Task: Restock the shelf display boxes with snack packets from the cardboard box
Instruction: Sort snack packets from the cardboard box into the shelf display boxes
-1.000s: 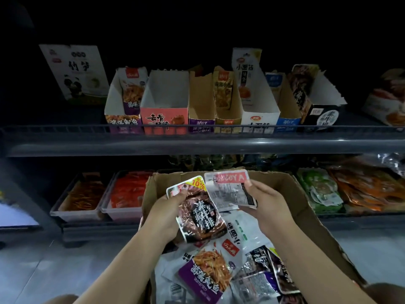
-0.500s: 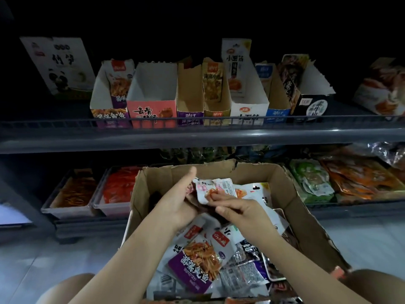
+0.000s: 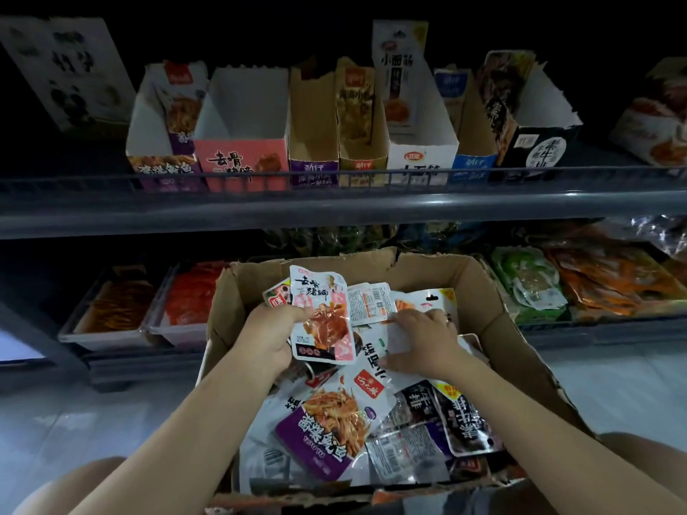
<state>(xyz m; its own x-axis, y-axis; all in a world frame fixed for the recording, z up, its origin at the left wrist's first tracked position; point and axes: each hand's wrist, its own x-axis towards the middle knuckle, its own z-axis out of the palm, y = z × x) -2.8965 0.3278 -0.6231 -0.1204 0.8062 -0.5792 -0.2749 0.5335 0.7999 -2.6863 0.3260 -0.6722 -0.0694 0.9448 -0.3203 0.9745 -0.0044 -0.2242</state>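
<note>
Inside box walls [image 3: 479,288], both hands [image 3: 273,338] crowd packets [image 3: 321,317].

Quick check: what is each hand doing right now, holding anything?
Left hand: grips a pink-and-white pork snack packet above the brown cardboard box.
Right hand: open, fingers flat on the loose packets in the box.

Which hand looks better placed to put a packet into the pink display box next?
Probably the left. The left hand already grips a pink-and-white packet whose print matches the pink display box, up on the shelf to the left. The right hand lies flat on loose packets in the cardboard box.
</note>
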